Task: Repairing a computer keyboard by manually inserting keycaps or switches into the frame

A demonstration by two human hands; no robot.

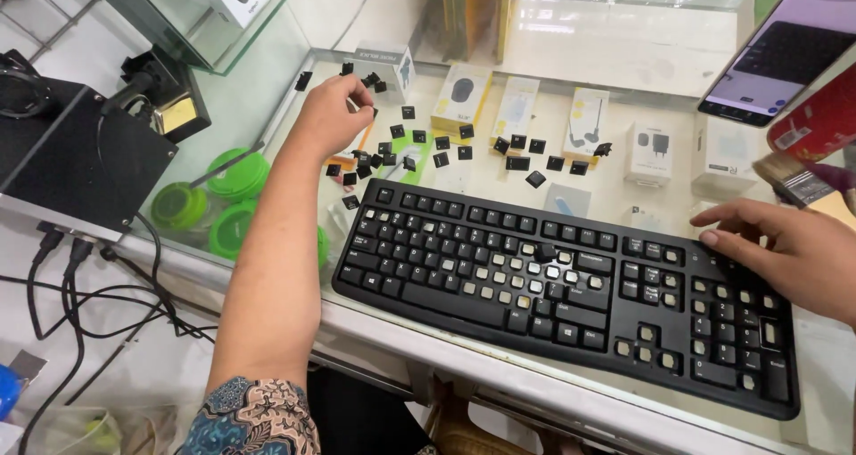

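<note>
A black keyboard [571, 290] lies on a glass counter [259, 98], with several keycaps missing from its middle and right sections. One loose cap [545, 251] rests on the key field. Many loose black keycaps [517, 143] are scattered on the glass behind the keyboard. My left hand [332, 114] reaches over the far left keycaps, fingers curled as if pinching a small cap; whether it holds one I cannot tell. My right hand [789, 245] lies flat on the keyboard's upper right corner, fingers spread, holding nothing.
Under the glass sit boxed accessories [649, 152] and green round containers [234, 174]. A black box with cables [76, 147] stands at left. A phone [774, 49] and a brush [798, 183] are at the upper right.
</note>
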